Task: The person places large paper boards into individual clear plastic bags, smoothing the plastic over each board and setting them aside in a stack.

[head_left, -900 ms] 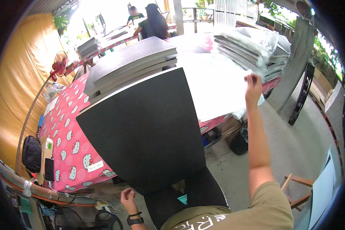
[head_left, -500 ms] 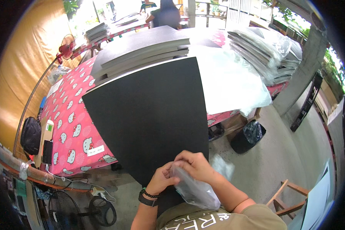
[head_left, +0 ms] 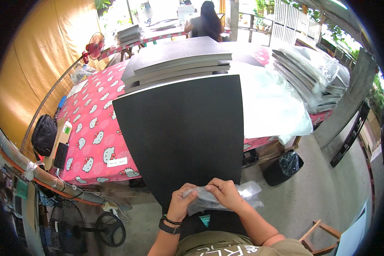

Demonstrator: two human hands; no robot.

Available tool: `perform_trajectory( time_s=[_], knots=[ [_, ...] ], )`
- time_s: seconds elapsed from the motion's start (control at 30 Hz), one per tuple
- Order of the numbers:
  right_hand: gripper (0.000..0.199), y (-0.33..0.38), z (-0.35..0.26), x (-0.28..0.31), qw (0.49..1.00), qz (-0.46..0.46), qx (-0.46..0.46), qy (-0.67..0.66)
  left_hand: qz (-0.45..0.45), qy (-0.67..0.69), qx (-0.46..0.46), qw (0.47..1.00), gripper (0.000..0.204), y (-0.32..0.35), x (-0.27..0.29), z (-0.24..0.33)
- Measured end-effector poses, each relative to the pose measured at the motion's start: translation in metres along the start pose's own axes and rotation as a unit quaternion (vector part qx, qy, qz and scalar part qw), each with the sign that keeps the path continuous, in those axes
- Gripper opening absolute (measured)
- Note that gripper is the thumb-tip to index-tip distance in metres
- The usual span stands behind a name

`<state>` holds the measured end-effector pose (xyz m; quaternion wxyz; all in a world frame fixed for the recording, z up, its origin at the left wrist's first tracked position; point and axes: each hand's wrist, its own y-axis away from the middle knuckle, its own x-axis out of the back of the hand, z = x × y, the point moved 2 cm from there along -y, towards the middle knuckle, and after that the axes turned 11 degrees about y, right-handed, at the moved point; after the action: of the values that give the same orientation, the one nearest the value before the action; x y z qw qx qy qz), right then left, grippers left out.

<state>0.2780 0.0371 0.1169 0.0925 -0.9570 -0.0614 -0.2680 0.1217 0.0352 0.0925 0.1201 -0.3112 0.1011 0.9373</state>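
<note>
board (head_left: 183, 136) before stack (head_left: 179, 59) | bags (head_left: 315, 72) right | fan (head_left: 94, 45) left

Black board (head_left: 183, 132), clear plastic bag (head_left: 219, 198), pink cartoon-cat tablecloth (head_left: 94, 132), red fan (head_left: 96, 45), yellow curtain (head_left: 34, 64).

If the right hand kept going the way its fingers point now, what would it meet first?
The right hand points toward the left hand across the clear plastic bag both hold, so probably those fingers first; depth is unclear.
</note>
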Motion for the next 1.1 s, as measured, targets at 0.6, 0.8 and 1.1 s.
perform_trajectory(
  time_s=[0.6,0.8,1.1],
  knots=[
    [0.018,-0.008,-0.025,0.032,0.968,-0.13,-0.022,-0.213,0.008,-0.551,-0.325,0.769,0.068,0.01,0.022,0.071],
    [0.015,-0.03,-0.058,0.037,0.984,-0.148,0.097,-0.018,-0.354,-0.397,0.228,0.816,0.03,0.013,-0.018,0.046],
    [0.022,0.011,0.009,0.05,0.737,-0.497,0.331,-0.315,-0.051,0.387,-0.253,0.885,0.054,0.019,0.07,0.098]
  ],
)
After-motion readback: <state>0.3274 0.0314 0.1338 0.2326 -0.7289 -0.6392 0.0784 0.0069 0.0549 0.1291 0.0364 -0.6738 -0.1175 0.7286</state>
